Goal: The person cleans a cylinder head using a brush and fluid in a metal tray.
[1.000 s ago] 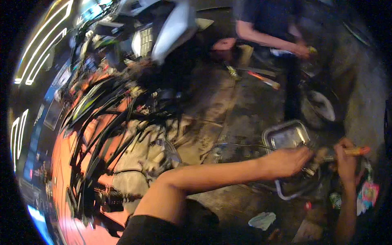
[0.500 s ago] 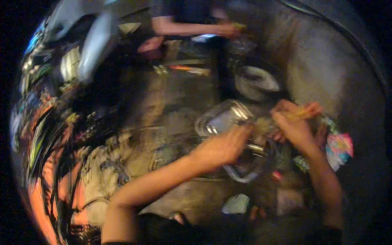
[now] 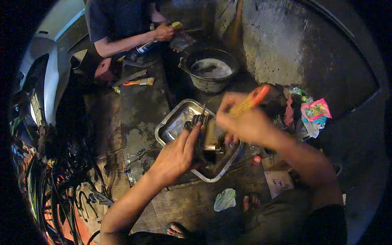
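Note:
My left hand (image 3: 178, 153) grips a dark metal engine part (image 3: 205, 136) and holds it over a dented metal tray (image 3: 173, 121) on the oily floor. My right hand (image 3: 241, 121) is closed around a brush with a yellow and orange handle (image 3: 250, 100), its working end down at the part. The brush head is hidden behind my fingers and blurred.
A dark basin (image 3: 211, 73) with pale liquid stands beyond the tray. Another person (image 3: 122, 24) crouches at the back, handling a small item. A tool with an orange handle (image 3: 137, 82) lies on the floor, colourful wrappers (image 3: 315, 111) at right, a tangle of black cables (image 3: 61, 179) at left.
The view has swung to the right and down, so the tray and both hands now sit at the centre. My hands stay together over the tray, the right still on the brush.

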`<control>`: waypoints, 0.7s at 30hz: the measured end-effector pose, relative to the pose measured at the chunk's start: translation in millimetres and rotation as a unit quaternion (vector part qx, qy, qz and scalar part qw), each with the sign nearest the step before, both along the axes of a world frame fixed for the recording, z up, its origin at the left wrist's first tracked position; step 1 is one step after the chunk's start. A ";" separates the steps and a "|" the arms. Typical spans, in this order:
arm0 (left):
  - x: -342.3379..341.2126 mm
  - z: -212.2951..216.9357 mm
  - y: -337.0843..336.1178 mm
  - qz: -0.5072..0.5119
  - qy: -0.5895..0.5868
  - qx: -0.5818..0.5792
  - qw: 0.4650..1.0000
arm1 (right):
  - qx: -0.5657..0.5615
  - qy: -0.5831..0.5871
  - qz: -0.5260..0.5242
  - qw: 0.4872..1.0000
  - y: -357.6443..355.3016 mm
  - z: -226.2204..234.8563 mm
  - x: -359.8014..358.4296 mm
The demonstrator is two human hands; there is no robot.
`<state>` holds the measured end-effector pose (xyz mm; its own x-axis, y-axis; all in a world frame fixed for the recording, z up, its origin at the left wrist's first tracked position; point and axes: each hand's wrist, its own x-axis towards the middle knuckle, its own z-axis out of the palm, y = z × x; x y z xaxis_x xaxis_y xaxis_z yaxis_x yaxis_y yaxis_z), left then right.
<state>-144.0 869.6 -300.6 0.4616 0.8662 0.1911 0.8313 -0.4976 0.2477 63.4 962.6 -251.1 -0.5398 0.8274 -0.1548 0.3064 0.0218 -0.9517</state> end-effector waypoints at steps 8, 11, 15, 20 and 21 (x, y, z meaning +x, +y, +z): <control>10.9 3.4 11.0 0.003 -0.002 -0.026 1.000 | 0.019 0.010 -0.035 0.999 -10.1 11.1 6.3; 16.1 6.4 11.4 0.008 -0.003 -0.027 1.000 | 0.076 0.030 -0.090 0.993 18.9 -3.2 14.6; 10.2 1.1 10.0 -0.005 -0.001 0.000 1.000 | 0.122 0.008 0.031 0.992 -28.9 5.5 6.1; 6.0 1.7 9.5 0.003 -0.006 -0.021 1.000 | 0.100 0.019 0.022 0.995 -35.9 1.8 4.4; 5.0 0.2 10.0 0.001 -0.022 -0.008 1.000 | 0.224 0.014 0.052 0.973 -39.0 0.1 4.1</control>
<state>-139.0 879.6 -300.3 0.4510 0.8704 0.1973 0.8210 -0.4913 0.2910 67.4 923.6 -251.0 -0.6236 0.7489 0.2242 0.2539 0.4653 -0.8480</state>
